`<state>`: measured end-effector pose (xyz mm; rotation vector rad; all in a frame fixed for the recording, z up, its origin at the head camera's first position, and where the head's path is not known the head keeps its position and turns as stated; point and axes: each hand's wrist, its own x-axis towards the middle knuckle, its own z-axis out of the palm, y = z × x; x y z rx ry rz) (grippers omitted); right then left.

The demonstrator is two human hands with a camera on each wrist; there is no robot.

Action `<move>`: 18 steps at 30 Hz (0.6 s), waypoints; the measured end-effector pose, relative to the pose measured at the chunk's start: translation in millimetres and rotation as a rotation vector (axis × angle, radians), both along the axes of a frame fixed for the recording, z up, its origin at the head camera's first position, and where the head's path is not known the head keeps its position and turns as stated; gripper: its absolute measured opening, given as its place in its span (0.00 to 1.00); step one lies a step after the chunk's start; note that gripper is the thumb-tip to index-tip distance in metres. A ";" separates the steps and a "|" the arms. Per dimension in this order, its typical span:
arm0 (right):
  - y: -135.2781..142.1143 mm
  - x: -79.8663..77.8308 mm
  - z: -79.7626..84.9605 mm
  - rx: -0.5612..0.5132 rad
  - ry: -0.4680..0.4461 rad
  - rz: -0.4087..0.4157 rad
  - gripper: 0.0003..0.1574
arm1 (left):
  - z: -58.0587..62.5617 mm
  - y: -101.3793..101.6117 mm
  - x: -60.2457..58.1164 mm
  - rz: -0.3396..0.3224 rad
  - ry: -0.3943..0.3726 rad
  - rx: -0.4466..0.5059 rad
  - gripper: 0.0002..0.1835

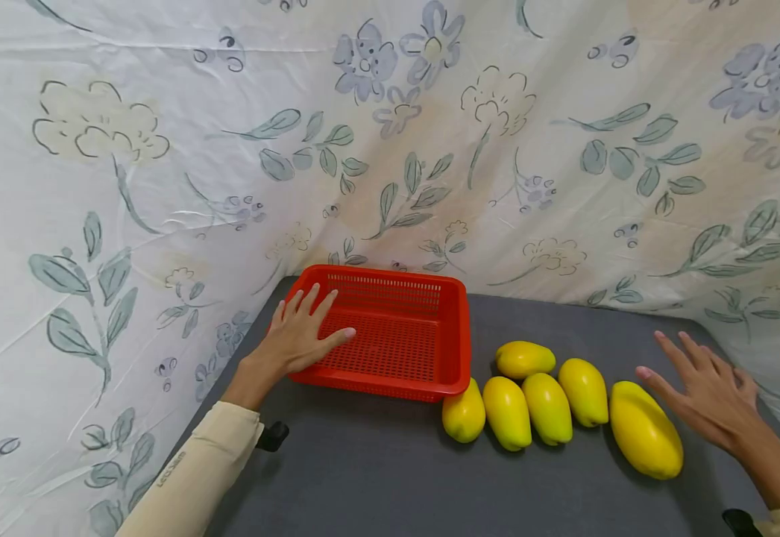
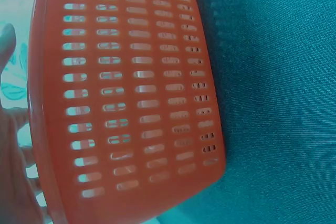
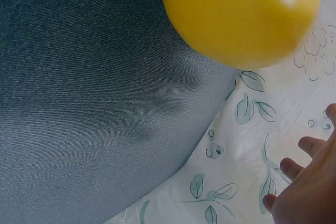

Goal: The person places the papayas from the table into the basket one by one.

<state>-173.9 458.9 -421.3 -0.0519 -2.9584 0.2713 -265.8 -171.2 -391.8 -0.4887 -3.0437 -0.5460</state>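
Note:
A red plastic basket (image 1: 460,358) with slotted walls stands at the back left of the dark grey table, with nothing inside. My left hand (image 1: 292,335) is spread above the basket's left side, thumb pointing inward; in the left wrist view the slotted basket wall (image 2: 131,93) fills the middle, beside the fingers. My right hand (image 1: 712,391), fingers extended and holding nothing, hovers just right of a large yellow mango (image 1: 645,431). That mango (image 3: 241,14) also shows large in the right wrist view, apart from the right hand (image 3: 310,187).
Several smaller yellow mangoes lie between the basket and the large one, including one lying sideways (image 1: 524,359) behind the front row. The leftmost mango (image 1: 464,414) sits at the basket's front right corner. A floral cloth (image 1: 390,149) hangs around the table (image 1: 390,477).

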 end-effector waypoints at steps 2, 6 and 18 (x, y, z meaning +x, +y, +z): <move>1.1 0.3 -0.4 -0.003 -0.001 -0.001 0.59 | 0.3 -1.4 0.0 0.008 0.008 0.019 0.52; 4.1 -0.7 -0.6 -0.009 -0.007 -0.004 0.59 | -0.8 -4.1 0.2 0.030 0.040 0.062 0.52; 15.2 -7.3 -2.5 -0.044 -0.024 0.006 0.59 | -8.3 -19.8 9.5 0.111 0.168 0.201 0.45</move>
